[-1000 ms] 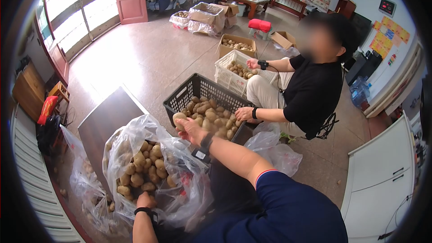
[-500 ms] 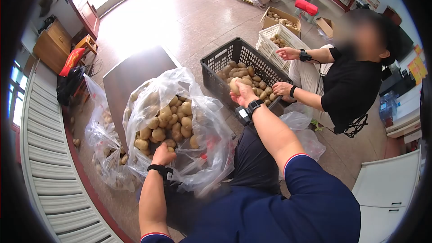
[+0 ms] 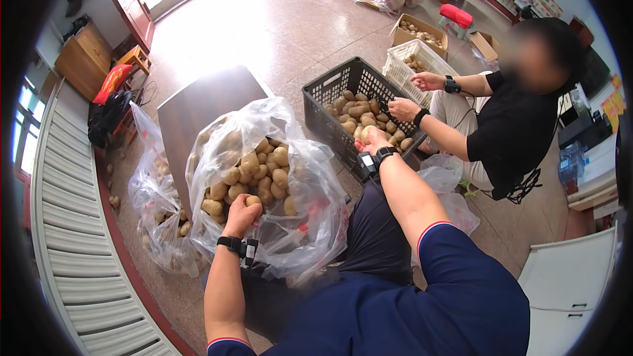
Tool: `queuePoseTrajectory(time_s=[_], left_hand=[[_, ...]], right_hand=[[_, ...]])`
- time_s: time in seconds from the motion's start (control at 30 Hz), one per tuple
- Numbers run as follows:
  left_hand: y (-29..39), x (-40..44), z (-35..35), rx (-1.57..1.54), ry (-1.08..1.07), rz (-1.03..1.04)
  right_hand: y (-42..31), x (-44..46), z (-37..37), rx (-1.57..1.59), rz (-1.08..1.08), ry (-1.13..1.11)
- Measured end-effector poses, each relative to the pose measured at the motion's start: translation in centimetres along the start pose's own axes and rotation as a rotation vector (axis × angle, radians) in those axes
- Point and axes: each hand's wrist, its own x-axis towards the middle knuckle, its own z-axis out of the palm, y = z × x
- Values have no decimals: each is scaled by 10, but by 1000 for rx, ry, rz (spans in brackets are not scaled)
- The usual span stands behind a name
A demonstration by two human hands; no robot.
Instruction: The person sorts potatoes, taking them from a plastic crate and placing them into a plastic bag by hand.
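Observation:
A clear plastic bag (image 3: 310,178) full of potatoes (image 3: 264,171) stands open in front of me. My left hand (image 3: 242,214) is closed round a potato (image 3: 252,202) at the near side of the pile. My right hand (image 3: 374,140) reaches to the near edge of a black crate (image 3: 323,122) holding several potatoes, its fingers round a pale potato (image 3: 366,133). Across the crate, a co-worker (image 3: 508,125) sits with one hand (image 3: 403,109) over the crate and the other (image 3: 427,81) by a white crate (image 3: 432,59).
A dark board (image 3: 198,105) lies behind the bag. Another plastic bag with potatoes (image 3: 155,178) is at the left, beside a radiator (image 3: 72,224). Cardboard boxes (image 3: 402,34) stand beyond the crates. Crumpled plastic (image 3: 448,198) lies right of my leg.
My right hand, with its potato, has moved from the crate's left side to lower over its near side. My left hand has risen slightly with a potato. The co-worker's hand has lifted off the potatoes.

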Motion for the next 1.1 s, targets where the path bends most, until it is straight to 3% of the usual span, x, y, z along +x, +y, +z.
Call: queuePoseTrajectory(time_s=[0.23,0.33,0.6,0.8,0.87,1.0,1.07,1.1], left_hand=[[0,1,-4,-38,18,63],[0,-5,-8,-108,27,96],[-1,-7,-5,-166,73,91],[9,-8,4,-340,-66,42],[11,-10,7,-351,-90,37],[6,-5,14,-420,-216,34],[9,-6,15,-442,-263,43],[14,-11,13,-438,-281,39]], right_hand=[[6,-6,7,-93,-63,24],[14,3,6,-202,-155,-123],[32,-78,67,-674,-570,-192],[98,-148,104,-996,-763,-818],[124,-178,108,-1166,-984,-936],[154,-192,111,-1184,-833,-1015],[165,-180,112,-1276,-1111,-967],[163,-189,114,-1313,-991,-965]])
